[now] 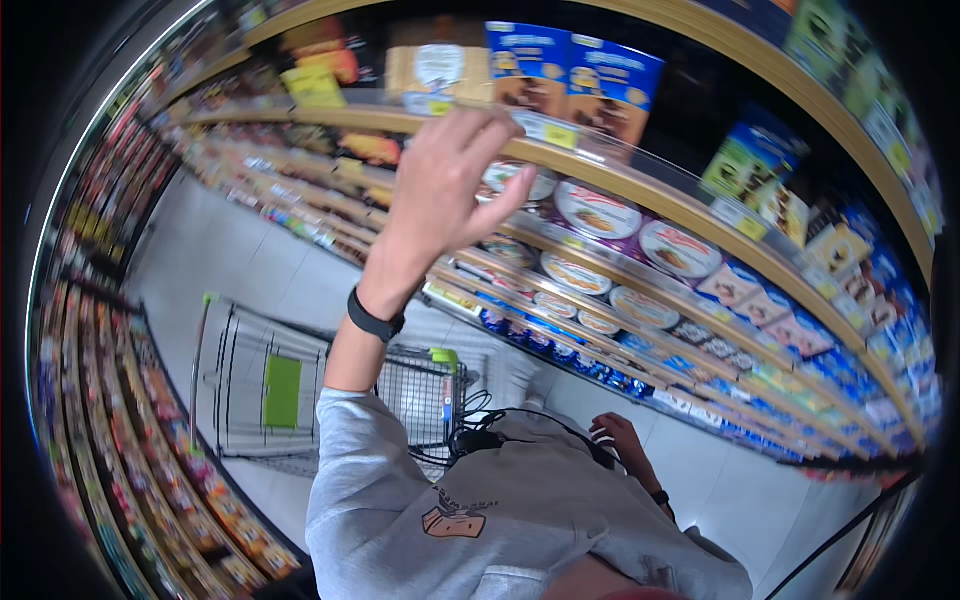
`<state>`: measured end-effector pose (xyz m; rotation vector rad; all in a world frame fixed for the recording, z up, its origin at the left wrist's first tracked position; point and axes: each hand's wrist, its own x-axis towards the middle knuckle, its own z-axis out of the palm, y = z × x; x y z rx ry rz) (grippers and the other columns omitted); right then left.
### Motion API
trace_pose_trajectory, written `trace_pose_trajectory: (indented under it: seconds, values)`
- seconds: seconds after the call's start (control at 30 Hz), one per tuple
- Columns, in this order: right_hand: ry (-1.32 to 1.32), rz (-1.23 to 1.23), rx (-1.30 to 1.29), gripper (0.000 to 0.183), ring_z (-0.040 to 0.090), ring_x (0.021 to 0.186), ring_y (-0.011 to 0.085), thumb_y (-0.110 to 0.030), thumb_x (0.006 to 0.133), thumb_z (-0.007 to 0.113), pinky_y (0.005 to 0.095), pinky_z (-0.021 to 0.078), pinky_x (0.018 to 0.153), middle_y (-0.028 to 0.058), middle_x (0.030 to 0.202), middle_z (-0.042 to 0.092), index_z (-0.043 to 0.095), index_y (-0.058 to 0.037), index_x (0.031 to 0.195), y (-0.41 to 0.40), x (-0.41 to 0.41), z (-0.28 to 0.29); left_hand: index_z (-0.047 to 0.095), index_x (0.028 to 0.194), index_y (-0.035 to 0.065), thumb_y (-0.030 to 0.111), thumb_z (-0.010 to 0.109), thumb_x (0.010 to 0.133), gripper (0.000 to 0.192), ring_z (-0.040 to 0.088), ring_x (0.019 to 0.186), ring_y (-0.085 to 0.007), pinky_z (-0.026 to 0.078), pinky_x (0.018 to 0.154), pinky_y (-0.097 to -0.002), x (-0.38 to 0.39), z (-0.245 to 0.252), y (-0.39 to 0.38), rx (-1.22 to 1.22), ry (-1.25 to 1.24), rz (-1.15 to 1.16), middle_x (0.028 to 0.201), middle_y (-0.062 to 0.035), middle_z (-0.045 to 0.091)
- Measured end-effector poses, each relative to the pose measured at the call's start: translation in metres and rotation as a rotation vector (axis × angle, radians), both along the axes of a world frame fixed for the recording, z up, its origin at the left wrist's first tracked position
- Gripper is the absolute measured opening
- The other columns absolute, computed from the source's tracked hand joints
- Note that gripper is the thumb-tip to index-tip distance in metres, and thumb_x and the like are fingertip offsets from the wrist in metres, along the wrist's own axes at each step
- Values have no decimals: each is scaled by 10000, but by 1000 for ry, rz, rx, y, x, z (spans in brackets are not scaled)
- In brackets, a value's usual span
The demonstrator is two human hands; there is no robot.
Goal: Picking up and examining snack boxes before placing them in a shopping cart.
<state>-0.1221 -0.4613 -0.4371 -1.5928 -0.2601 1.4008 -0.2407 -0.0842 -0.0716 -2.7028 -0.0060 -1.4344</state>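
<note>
My left hand [457,176] is raised before the shelf edge [592,169], a black band around its wrist. Its thumb stands apart from the bent fingers; nothing shows in the grasp, and whether the fingertips touch the shelf is unclear. Just beyond are two blue-and-brown pouches [529,71] with pictures of chocolate pieces. Below the hand lie round cookie tins [598,210] with white lids. My right hand [619,433] hangs low beside my body, fingers slightly curled. Part of it is hidden, so whether it holds anything cannot be seen.
A shopping cart [283,391] with green plastic parts stands on the tiled floor to my left. Black cables [476,431] hang at my waist. Packed snack shelves [150,457] line the far left. More packets [847,247] fill the curved-looking shelves on the right.
</note>
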Motion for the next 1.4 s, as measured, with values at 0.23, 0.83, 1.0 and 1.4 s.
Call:
trace_pose_trajectory:
  seconds: [0.23, 0.83, 1.0, 1.4]
  values:
    - [97, 269, 14, 259, 634, 742, 171, -232, 924, 514, 272, 507, 649, 105, 865, 643, 577, 2, 1014, 14, 5, -11, 433, 1316, 24, 565, 420, 914, 674, 584, 1036, -369, 457, 906, -426, -210, -125, -71, -1221, 1150, 634, 1085, -232, 620]
    - [-15, 676, -224, 250, 628, 762, 168, -235, 922, 524, 259, 496, 655, 96, 876, 639, 583, -10, 1016, 100, -40, 9, 567, 1106, 40, 281, 496, 858, 352, 637, 731, -195, 502, 578, -344, -418, -530, -110, -2365, -506, 746, 919, -72, 656]
    - [-76, 530, -369, 251, 628, 760, 156, -244, 916, 528, 260, 496, 658, 91, 880, 641, 585, -20, 1013, 81, -47, 36, 620, 913, -52, 311, 635, 707, 418, 641, 854, -344, 499, 754, -398, -406, -666, -94, -1934, 250, 1214, 847, -232, 657]
    - [10, 307, -686, 267, 617, 774, 150, -242, 937, 489, 251, 486, 680, 89, 898, 625, 579, -4, 1018, 48, -114, 25, 413, 1135, 35, 266, 751, 655, 631, 591, 971, -389, 516, 796, -473, -242, -749, -90, -1854, 676, 1007, 1009, -218, 578]
